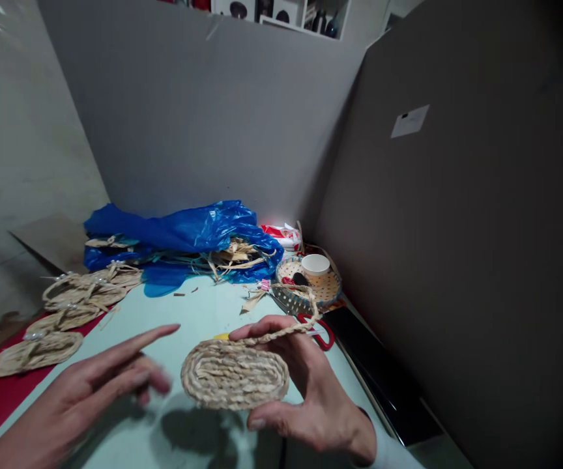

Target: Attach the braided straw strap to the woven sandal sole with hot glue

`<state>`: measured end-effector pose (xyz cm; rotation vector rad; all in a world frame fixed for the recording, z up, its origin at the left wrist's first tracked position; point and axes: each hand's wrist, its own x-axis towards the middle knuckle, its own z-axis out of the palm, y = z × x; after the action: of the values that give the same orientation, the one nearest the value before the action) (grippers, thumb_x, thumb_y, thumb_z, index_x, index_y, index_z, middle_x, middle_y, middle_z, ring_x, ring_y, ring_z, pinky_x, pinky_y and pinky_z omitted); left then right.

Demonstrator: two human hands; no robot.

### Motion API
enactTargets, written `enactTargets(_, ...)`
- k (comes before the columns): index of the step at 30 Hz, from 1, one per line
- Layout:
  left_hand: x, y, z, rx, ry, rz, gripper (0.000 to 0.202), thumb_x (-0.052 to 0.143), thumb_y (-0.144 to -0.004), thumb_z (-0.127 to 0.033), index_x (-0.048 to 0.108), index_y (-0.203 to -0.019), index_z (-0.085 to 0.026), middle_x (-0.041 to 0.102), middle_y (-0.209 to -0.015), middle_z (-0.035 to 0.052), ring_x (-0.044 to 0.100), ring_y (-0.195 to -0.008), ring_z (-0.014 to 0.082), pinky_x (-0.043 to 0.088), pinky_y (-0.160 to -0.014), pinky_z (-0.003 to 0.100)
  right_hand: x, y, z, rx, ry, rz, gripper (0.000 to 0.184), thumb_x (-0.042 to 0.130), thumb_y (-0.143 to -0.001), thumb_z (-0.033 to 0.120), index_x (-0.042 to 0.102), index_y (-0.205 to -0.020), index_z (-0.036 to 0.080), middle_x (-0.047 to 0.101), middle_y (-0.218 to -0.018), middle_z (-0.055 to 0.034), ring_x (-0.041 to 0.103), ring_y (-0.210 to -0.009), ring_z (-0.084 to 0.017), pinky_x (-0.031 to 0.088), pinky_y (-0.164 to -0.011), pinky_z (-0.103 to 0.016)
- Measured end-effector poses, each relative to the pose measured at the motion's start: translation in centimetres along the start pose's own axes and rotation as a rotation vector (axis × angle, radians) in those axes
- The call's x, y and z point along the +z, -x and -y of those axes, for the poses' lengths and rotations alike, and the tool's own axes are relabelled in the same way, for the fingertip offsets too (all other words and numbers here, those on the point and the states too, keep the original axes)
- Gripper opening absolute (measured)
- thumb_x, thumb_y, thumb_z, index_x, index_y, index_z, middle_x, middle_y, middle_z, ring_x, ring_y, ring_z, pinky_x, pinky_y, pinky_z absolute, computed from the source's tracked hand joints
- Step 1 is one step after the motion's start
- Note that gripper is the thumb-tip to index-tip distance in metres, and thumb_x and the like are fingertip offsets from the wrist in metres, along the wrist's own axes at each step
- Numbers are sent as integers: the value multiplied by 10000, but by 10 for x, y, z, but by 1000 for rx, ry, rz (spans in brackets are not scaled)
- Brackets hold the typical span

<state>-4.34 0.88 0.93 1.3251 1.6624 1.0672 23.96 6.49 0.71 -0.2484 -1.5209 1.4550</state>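
Note:
An oval coil of braided straw (235, 376) is held up over the table by my right hand (313, 391), thumb below it and fingers behind its upper edge. From the coil's top a loose end of the straw braid (281, 332) runs right across my fingers and curves up toward the basket. To the left of the coil, apart from it, my left hand (115, 381) holds nothing. Its index finger is stretched out and the other fingers are loosely bent and slightly blurred. A bit of something yellow (221, 337) shows behind the coil.
Several woven straw sandals (37, 352) lie on red cloth at the left. A blue plastic bag (174, 228) with straw strips stands at the back. At the right are a round basket (333, 296) with a white cup (315, 264), red-handled scissors (329, 339) and a black flat object (379, 378). Grey panels enclose the table.

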Motion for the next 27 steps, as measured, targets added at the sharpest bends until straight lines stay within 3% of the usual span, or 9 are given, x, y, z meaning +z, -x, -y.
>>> enactTargets(1,1,-2,-4,17,30,-19,469,698,-774,-637,725,-1221,-496,843,-972,-23,754,-939,294,590,-898,387,2,0,-1,-2,-2,12,723,964,-598,116,624,-1224,238,708,-1270,-131,706,-1181,-318,586,-982,-451)
enactTargets(3,5,-4,-13,31,58,-1,465,707,-766,-649,751,-1188,-458,767,-1291,-11,684,-1195,316,544,-1016,373,5,1,0,-5,15,19,733,971,-574,104,651,-1217,250,713,-1259,-117,711,-1170,-314,590,-970,-430)
enactTargets(5,11,-4,-20,20,77,72,459,679,-798,-651,753,-1177,-405,728,-1351,17,659,-1242,316,537,-1028,351,9,1,2,12,48,18,714,975,-579,123,665,-1209,253,714,-1252,-108,717,-1161,-302,586,-972,-405)
enactTargets(8,26,0,-32,49,155,207,396,684,-811,-628,754,-1077,-343,772,-1168,47,702,-1136,294,588,-890,296,12,1,5,31,150,21,685,983,-596,164,674,-1202,245,726,-1237,-107,714,-1163,-290,559,-1009,-386)
enactTargets(10,39,4,-40,80,227,220,323,748,-773,-576,748,-959,-312,766,-1000,38,716,-1034,272,583,-806,267,12,2,6,19,220,29,680,990,-602,210,676,-1204,245,730,-1235,-109,702,-1174,-296,540,-1030,-396)
enactTargets(16,59,13,-44,-65,519,247,257,801,-749,-481,686,-892,-301,748,-989,-1,688,-974,234,527,-838,286,13,8,4,87,342,18,611,970,-681,293,639,-1195,276,713,-1268,-76,659,-1217,-279,495,-1066,-411)
enactTargets(22,57,10,-30,-142,448,228,293,783,-750,-543,698,-888,-299,697,-801,-22,621,-780,175,491,-683,231,7,6,17,166,383,120,483,876,-804,307,658,-1235,307,678,-1359,-37,580,-1304,-269,454,-1094,-379)
enactTargets(27,58,11,-30,-161,327,214,318,789,-703,-588,735,-847,-310,674,-724,-41,596,-677,138,472,-611,192,11,3,21,304,347,-8,199,650,-968,204,724,-1136,280,755,-1144,-28,671,-1141,-214,492,-1033,-346)
